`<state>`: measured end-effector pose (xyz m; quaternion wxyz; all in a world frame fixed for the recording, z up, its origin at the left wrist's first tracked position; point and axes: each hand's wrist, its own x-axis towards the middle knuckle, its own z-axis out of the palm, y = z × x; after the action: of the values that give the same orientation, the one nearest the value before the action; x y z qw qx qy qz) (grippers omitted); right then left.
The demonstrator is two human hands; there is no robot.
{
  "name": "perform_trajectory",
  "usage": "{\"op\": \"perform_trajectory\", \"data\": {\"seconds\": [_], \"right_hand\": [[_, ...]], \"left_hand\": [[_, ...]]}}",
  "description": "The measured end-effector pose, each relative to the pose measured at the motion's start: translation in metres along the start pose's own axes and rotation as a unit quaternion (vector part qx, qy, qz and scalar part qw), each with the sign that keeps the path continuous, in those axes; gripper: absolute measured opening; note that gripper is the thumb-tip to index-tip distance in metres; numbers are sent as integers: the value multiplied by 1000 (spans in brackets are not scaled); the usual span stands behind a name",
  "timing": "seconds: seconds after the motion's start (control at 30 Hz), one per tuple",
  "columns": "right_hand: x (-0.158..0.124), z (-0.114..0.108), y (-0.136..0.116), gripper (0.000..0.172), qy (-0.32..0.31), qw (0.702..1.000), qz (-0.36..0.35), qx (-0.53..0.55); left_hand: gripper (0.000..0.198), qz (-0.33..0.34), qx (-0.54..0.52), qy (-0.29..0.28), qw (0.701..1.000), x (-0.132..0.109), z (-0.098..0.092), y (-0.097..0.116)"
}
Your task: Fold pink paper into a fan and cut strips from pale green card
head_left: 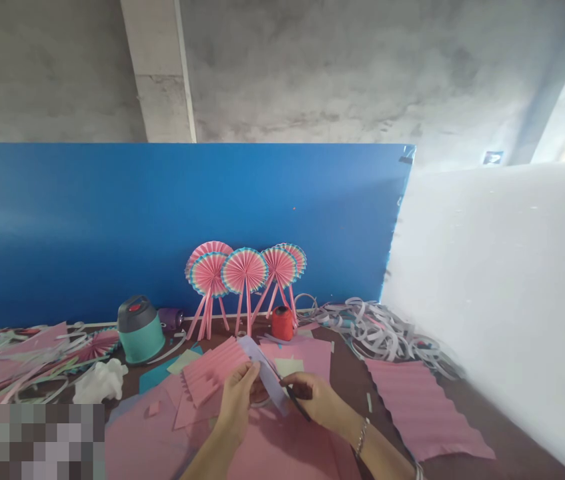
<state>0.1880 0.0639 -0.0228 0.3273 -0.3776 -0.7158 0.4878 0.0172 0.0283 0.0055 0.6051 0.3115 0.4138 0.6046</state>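
- Step in hand: judged to be trimming or slitting a lilac strip (268, 379) with a slim dark tool (296, 403). The tool may be scissors; its type cannot be confirmed at this angle.
- Left hand (237, 395): thumb and fingers pinched on the lilac strip near its far end.
- Right hand (318, 399): fingers closed round the dark tool, which lies along the strip's right side. Whether blade and paper touch cannot be told. The 2 hands are near each other but apart.
- Position of work: the lilac strip is held slantwise between the 2 hands, above the pink sheets (282, 453) on the brown table (355, 375). Pleated pink paper (215, 367) lies just beside the left hand.
- Next move, as judged: it calls for a steady left pinch and the tool guided along the strip's length, with fingertips clear of its edge.
- Container 1: a teal tub (141, 340) with a dark grey top and a red patch on it, upright at the left. The top covers it; contents not visible.
- Container 2: a purple canister (171, 319), apparently on its side just beside the tub, partly hidden. Contents not visible.
- Near the centre: a red spool (282, 323) stands upright; it appears to be wound thread, not a vessel.
- Behind: at least 5 round pleated fans (245, 270) stand before the blue panel (287, 200).
- Right side: a heap of loose strips (387, 333) lies beyond a wavy pink sheet (427, 407); no container holds it.
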Motion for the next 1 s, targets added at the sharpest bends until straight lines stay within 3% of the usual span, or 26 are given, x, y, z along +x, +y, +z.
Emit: {"op": "perform_trajectory", "data": {"seconds": [0.2, 0.57, 0.8, 1.0], "right_hand": [[0, 1, 2, 31, -14, 999, 17, 26], [-4, 3, -17, 26, -16, 999, 21, 22], [-4, 2, -11, 28, -20, 1000, 13, 15], [-3, 2, -13, 24, -29, 999, 19, 15]], "left_hand": [[33, -4, -8, 3, 1000, 1, -1, 0], [30, 10, -6, -4, 1000, 0, -2, -2], [31, 15, -6, 9, 1000, 3, -3, -6], [31, 54, -17, 18, 998, 6, -7, -4]]}}
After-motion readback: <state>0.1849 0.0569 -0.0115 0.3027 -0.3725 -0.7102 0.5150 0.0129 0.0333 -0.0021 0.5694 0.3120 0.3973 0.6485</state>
